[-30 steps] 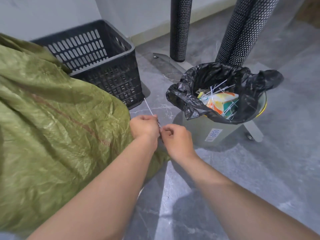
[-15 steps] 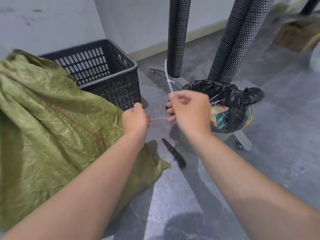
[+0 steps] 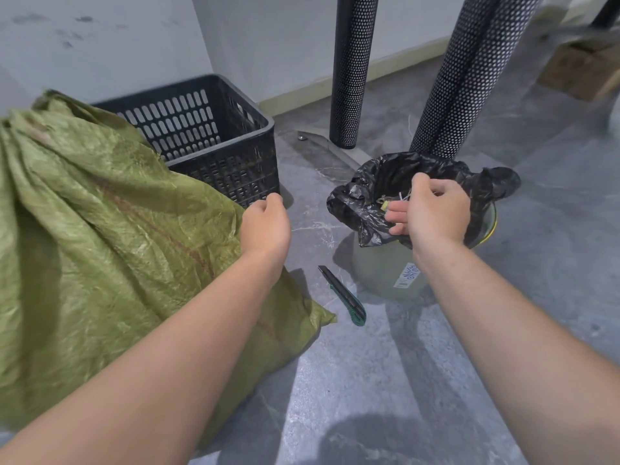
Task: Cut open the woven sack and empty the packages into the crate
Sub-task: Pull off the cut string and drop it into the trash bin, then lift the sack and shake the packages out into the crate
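Note:
The green woven sack [image 3: 100, 236] lies bulging on the floor at the left. Behind it stands the black slotted crate [image 3: 214, 135], with nothing visible inside it. My left hand [image 3: 266, 223] hovers at the sack's right edge with its fingers curled under and hidden from view. My right hand [image 3: 432, 209] is over the black-lined waste bin [image 3: 372, 203], fingers apart and palm down. White string pieces [image 3: 401, 196] lie in the bin just under its fingers. A green-and-black utility knife [image 3: 345, 297] lies on the floor between the sack's corner and the bin.
Two black perforated posts [image 3: 352, 68] [image 3: 469, 75] rise behind the bin from a metal foot [image 3: 322, 142]. A cardboard box [image 3: 577, 68] sits at the far right. The grey floor [image 3: 369, 380] stretches out in front of me.
My hands pulled a white string off the sack. The right hand carried it up and over to the bin, where its fingers have spread. The knife has come into view on the floor.

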A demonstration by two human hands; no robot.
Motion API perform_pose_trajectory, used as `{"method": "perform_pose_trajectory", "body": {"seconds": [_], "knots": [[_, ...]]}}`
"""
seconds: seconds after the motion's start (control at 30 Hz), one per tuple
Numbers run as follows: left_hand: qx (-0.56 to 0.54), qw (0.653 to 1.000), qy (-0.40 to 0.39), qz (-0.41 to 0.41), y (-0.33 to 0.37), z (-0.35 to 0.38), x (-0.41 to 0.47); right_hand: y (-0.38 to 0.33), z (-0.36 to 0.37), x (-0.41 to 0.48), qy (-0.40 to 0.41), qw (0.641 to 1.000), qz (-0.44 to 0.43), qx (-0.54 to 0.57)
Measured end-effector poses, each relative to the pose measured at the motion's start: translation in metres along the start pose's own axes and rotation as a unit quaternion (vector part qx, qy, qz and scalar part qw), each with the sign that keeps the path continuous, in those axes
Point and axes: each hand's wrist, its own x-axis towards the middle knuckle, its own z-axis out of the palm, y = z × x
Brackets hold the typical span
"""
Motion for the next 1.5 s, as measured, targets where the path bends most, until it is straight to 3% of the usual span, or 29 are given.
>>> {"method": "perform_pose_trajectory", "body": {"seconds": [0.27,0.43,0.63,0.9,1.03,1.13,1.2,1.3,1.4,1.43,1.5], "knots": [[0.032,0.999,-0.005,0.019,0.027,-0.029,-0.006,-0.025,0.03,-0.04,-0.064,0.992,-0.101,-0.025],[0.06,0.997,-0.047,0.03,0.075,-0.066,-0.015,-0.048,0.067,-0.07,-0.2,0.968,-0.127,-0.082],[0.089,0.993,0.017,0.082,0.138,-0.146,-0.015,-0.079,0.128,-0.125,-0.346,0.922,-0.118,-0.125],[0.052,0.995,0.046,0.078,0.155,-0.234,-0.029,-0.1,0.182,-0.174,-0.374,0.902,-0.178,-0.125],[0.023,0.991,0.048,0.121,0.152,-0.269,-0.038,-0.097,0.193,-0.184,-0.361,0.893,-0.203,-0.178],[0.021,0.989,0.061,0.132,0.139,-0.293,-0.041,-0.09,0.196,-0.184,-0.374,0.862,-0.177,-0.293],[0.085,0.983,0.074,0.146,0.123,-0.308,-0.036,-0.083,0.194,-0.183,-0.396,0.829,-0.135,-0.37],[0.247,0.961,0.004,0.124,0.096,-0.326,-0.03,-0.075,0.188,-0.178,-0.446,0.729,-0.095,-0.511],[0.413,0.897,-0.135,0.082,0.067,-0.338,-0.026,-0.059,0.184,-0.173,-0.506,0.623,-0.054,-0.593],[0.444,0.878,-0.162,0.07,0.056,-0.341,-0.024,-0.05,0.183,-0.173,-0.526,0.613,-0.042,-0.588],[0.454,0.872,-0.17,0.068,0.034,-0.344,-0.019,-0.028,0.184,-0.171,-0.537,0.625,-0.054,-0.564]]}}
